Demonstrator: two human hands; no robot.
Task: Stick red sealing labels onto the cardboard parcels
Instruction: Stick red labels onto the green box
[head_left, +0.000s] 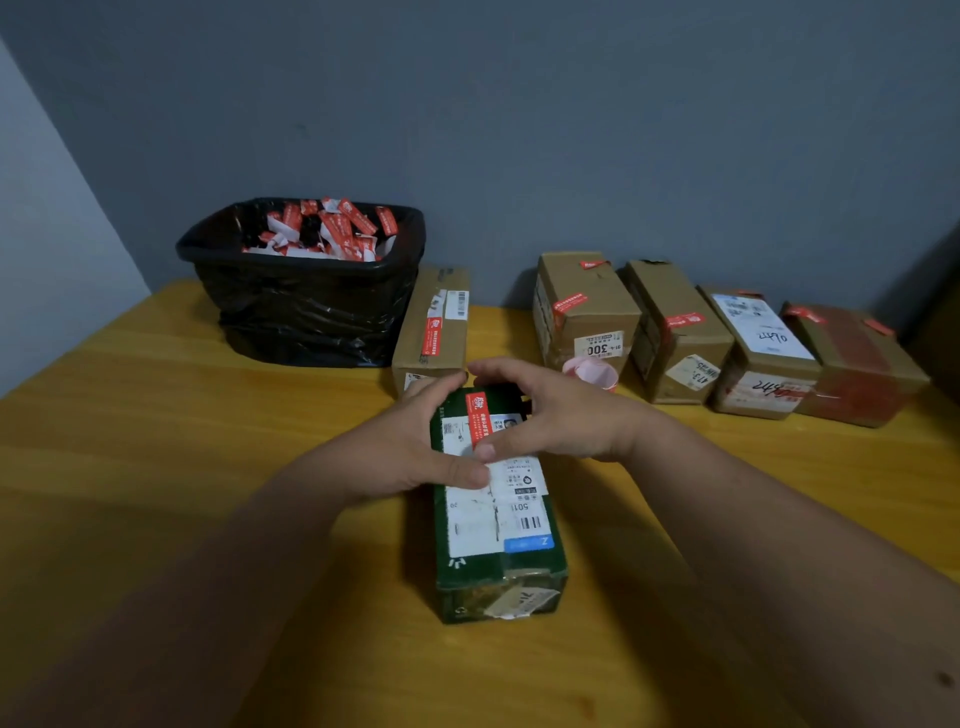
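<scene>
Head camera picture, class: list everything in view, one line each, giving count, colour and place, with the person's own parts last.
green parcel: one, dark green, centre of table, under both hands
red label: one, on the green parcel's far end
brown parcels: five, red-labelled; four in a row at right, one beside the bin
bin: one, black-lined, back left, full of red and white label scraps
pink object: one, before the row
table: one, yellow wood
left hand: on the parcel's left edge
right hand: on its far end

parcel packing rm, labelled parcels (680, 332), wood table (156, 441)
</scene>
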